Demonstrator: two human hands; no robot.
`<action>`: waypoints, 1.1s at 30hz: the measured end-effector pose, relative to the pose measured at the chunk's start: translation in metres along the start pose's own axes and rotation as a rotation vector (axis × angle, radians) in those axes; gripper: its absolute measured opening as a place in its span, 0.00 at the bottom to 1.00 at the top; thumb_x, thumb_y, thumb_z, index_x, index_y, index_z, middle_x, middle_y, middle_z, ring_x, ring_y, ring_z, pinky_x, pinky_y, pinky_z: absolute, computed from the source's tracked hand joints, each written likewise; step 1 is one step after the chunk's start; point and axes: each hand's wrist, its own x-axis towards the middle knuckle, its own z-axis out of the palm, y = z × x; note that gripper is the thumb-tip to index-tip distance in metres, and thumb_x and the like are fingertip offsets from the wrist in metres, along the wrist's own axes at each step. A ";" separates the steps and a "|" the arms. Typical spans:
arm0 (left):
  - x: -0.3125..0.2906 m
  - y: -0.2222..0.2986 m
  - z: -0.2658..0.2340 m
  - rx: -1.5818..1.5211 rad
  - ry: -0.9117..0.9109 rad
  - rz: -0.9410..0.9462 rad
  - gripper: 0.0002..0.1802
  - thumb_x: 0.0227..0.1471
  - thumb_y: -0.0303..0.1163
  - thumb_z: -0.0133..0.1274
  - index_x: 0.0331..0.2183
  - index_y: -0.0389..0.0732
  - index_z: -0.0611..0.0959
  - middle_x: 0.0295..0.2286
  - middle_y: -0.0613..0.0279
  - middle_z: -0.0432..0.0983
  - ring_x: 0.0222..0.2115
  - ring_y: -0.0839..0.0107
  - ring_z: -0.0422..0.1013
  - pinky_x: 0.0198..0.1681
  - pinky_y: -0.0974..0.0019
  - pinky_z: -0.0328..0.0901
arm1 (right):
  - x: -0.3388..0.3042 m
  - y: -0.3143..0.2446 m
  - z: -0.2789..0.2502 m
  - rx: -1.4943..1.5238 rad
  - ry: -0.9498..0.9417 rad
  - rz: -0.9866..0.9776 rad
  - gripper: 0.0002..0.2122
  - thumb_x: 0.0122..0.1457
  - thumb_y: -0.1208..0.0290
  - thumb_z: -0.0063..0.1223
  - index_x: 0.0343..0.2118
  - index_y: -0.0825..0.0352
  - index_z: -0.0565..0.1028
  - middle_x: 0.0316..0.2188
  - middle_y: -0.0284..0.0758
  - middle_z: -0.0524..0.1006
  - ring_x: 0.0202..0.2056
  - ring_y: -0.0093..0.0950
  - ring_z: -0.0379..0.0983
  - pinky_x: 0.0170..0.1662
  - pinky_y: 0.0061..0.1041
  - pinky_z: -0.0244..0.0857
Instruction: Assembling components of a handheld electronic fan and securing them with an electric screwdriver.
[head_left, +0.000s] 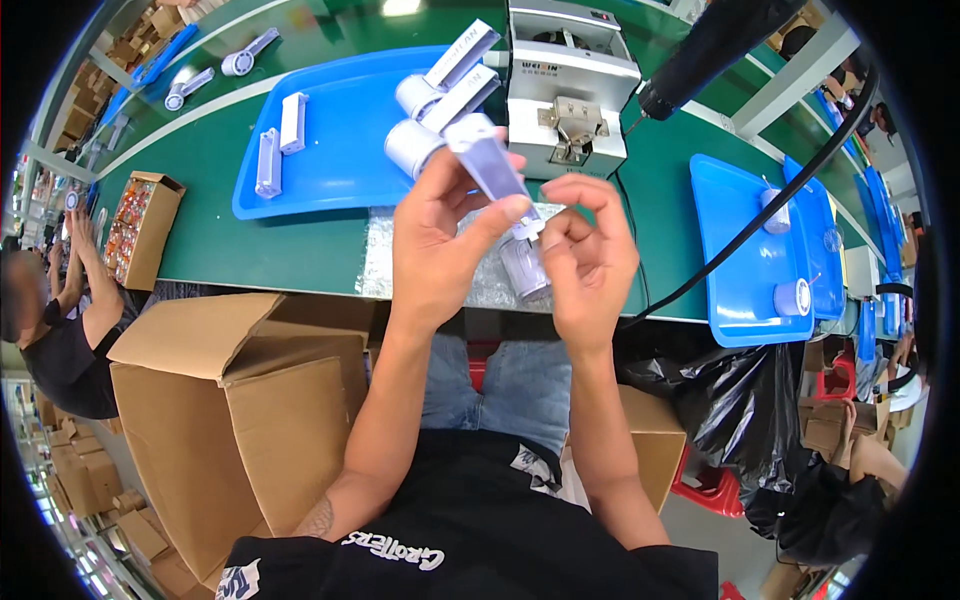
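My left hand [435, 240] is closed around a pale lavender plastic handle housing [490, 168], tilted over the table's front edge. My right hand [592, 262] has thumb and forefinger pinched together at the housing's lower end; whatever is between those fingertips is too small to make out. Just below, a lavender cylindrical piece [525, 270] sits on a clear plastic sheet [378, 255], partly hidden by my hands. Beyond my left hand, several similar parts with round heads and long handles, one a lavender fan-like part [412, 148], rest at the right side of a blue tray [340, 75].
Two loose handle pieces [292, 123] lie in the tray. A silver machine [568, 90] stands behind my right hand, beside a hanging black electric screwdriver [690, 75]. A black cable [745, 235] crosses before the right blue tray [730, 320]. An open cardboard box [180, 420] stands left of my lap.
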 end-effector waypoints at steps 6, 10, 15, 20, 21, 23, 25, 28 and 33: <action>0.000 -0.026 0.004 0.180 -0.174 0.097 0.29 0.53 0.23 0.66 0.56 0.34 0.78 0.46 0.57 0.77 0.48 0.67 0.77 0.54 0.63 0.71 | 0.012 -0.005 -0.014 -0.213 -0.036 -0.022 0.23 0.58 0.74 0.64 0.58 0.69 0.76 0.52 0.35 0.68 0.41 0.18 0.66 0.37 0.17 0.63; -0.004 -0.027 0.010 0.071 -0.174 -0.030 0.43 0.49 0.24 0.67 0.65 0.37 0.66 0.52 0.49 0.76 0.52 0.61 0.76 0.59 0.57 0.68 | 0.017 -0.003 -0.016 -0.068 -0.055 0.109 0.21 0.56 0.75 0.70 0.53 0.69 0.79 0.50 0.32 0.70 0.43 0.18 0.73 0.38 0.17 0.67; -0.009 -0.030 -0.009 0.346 -0.532 -0.014 0.55 0.40 0.26 0.68 0.67 0.39 0.60 0.57 0.42 0.71 0.61 0.48 0.69 0.62 0.53 0.65 | 0.015 -0.024 -0.032 -0.100 -0.102 0.224 0.18 0.53 0.82 0.71 0.46 0.71 0.79 0.40 0.31 0.81 0.43 0.20 0.79 0.45 0.22 0.74; -0.012 -0.025 0.010 0.797 -0.343 -0.096 0.55 0.37 0.26 0.72 0.66 0.44 0.65 0.61 0.43 0.65 0.61 0.41 0.65 0.61 0.52 0.65 | 0.016 -0.044 -0.039 -0.425 -0.140 0.097 0.17 0.53 0.80 0.72 0.45 0.71 0.79 0.37 0.34 0.83 0.39 0.21 0.81 0.44 0.22 0.75; -0.013 -0.026 0.011 0.871 -0.282 -0.067 0.54 0.37 0.26 0.72 0.65 0.43 0.66 0.58 0.44 0.68 0.59 0.41 0.67 0.60 0.52 0.66 | 0.016 -0.045 -0.040 -0.549 -0.162 0.056 0.17 0.53 0.80 0.72 0.45 0.71 0.79 0.35 0.35 0.83 0.38 0.22 0.82 0.44 0.21 0.75; -0.016 -0.034 0.003 0.694 -0.310 0.025 0.54 0.37 0.27 0.73 0.65 0.43 0.66 0.56 0.45 0.68 0.58 0.43 0.68 0.59 0.53 0.66 | 0.016 -0.038 -0.036 -0.504 -0.162 0.105 0.18 0.53 0.77 0.73 0.46 0.72 0.78 0.33 0.37 0.84 0.36 0.23 0.84 0.43 0.22 0.76; -0.014 -0.040 -0.009 0.396 -0.398 0.056 0.52 0.37 0.29 0.74 0.64 0.42 0.68 0.53 0.47 0.67 0.54 0.46 0.70 0.56 0.55 0.67 | 0.016 -0.033 -0.032 -0.476 -0.115 0.063 0.19 0.53 0.76 0.74 0.46 0.72 0.77 0.34 0.38 0.85 0.37 0.25 0.85 0.42 0.24 0.78; -0.014 -0.031 -0.009 0.498 -0.394 -0.027 0.48 0.39 0.29 0.73 0.62 0.42 0.70 0.53 0.47 0.68 0.54 0.48 0.70 0.57 0.55 0.67 | 0.014 -0.030 -0.028 -0.523 -0.089 0.053 0.21 0.53 0.74 0.75 0.47 0.72 0.77 0.34 0.39 0.85 0.37 0.26 0.85 0.41 0.27 0.80; -0.017 -0.033 -0.013 0.446 -0.379 0.080 0.42 0.43 0.27 0.71 0.61 0.40 0.74 0.53 0.50 0.71 0.56 0.53 0.70 0.59 0.57 0.66 | 0.007 -0.028 -0.028 -0.640 -0.105 -0.022 0.22 0.52 0.73 0.76 0.48 0.72 0.77 0.35 0.39 0.84 0.38 0.27 0.86 0.41 0.28 0.81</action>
